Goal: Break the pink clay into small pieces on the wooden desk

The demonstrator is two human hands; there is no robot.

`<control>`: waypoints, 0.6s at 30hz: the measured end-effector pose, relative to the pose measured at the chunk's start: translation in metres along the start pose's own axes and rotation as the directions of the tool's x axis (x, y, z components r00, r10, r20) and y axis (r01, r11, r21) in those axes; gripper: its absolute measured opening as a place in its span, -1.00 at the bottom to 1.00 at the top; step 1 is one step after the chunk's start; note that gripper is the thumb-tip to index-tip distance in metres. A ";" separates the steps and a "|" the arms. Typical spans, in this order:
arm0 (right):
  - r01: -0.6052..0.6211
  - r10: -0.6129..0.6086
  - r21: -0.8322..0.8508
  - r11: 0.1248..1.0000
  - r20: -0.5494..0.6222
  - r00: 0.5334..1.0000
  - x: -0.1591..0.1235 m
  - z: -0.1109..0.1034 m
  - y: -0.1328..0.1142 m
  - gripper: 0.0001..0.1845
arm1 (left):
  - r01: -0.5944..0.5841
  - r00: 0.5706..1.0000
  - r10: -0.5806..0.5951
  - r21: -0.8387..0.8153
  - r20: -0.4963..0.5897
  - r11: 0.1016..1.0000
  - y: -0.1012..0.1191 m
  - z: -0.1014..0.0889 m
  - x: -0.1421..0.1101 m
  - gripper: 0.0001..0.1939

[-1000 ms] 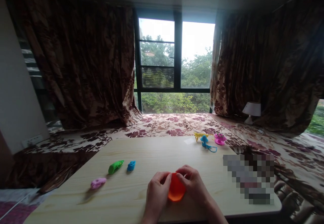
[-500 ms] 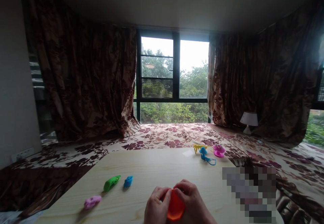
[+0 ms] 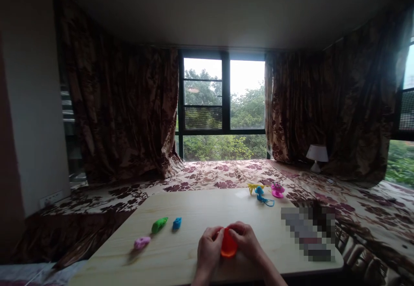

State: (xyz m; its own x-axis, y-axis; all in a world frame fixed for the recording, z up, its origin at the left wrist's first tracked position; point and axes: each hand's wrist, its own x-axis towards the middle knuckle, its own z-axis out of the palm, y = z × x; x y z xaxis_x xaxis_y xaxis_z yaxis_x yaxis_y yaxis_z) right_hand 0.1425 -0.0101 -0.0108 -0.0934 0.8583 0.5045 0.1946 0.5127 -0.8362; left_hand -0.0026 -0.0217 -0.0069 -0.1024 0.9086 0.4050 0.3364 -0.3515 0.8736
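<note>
Between my two hands is a bright orange-red, rounded piece (image 3: 229, 246) that looks like modelling clay, hollow like a small cup. My left hand (image 3: 209, 246) pinches its upper left rim with thumb and fingers. From the other side, the fingers of my right hand (image 3: 245, 238) close on the upper right rim. Left of my hands lie a blue clay lump (image 3: 177, 223), a green clay piece (image 3: 159, 225) and a pink clay piece (image 3: 141, 243), all apart from them.
The pale wooden table (image 3: 200, 208) carries a yellow figure (image 3: 253, 187), a blue mushroom-like figure (image 3: 259, 192) and a magenta piece (image 3: 277, 190) at its far right. A blurred-out area (image 3: 308, 236) covers the right side. Behind stands a white lamp (image 3: 317, 155).
The camera view has shifted, so table and clay pieces appear smaller and further right. Both hands keep pinching the orange-red piece, its rim still between the fingers.
</note>
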 end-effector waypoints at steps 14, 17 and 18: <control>-0.028 0.028 0.006 1.000 -0.022 0.999 -0.006 -0.001 0.000 -0.76 | 0.040 0.996 -0.046 0.077 0.081 0.996 0.003 0.003 -0.005 -0.73; -0.018 0.017 -0.013 1.000 -0.023 1.000 -0.006 0.000 -0.002 -0.75 | 0.060 0.995 -0.066 0.077 0.071 0.995 0.006 0.002 -0.007 -0.73; -0.014 0.013 -0.018 1.000 -0.022 1.000 -0.005 -0.001 -0.003 -0.74 | 0.068 0.995 -0.073 0.076 0.067 0.995 0.007 0.002 -0.007 -0.72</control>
State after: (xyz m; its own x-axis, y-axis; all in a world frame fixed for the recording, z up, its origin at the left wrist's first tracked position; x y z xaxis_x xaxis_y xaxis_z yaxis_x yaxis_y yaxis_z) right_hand 0.1430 -0.0163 -0.0109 -0.0693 0.8645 0.4978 0.2130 0.5004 -0.8392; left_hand 0.0024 -0.0304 -0.0042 -0.0636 0.9448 0.3214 0.3988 -0.2711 0.8760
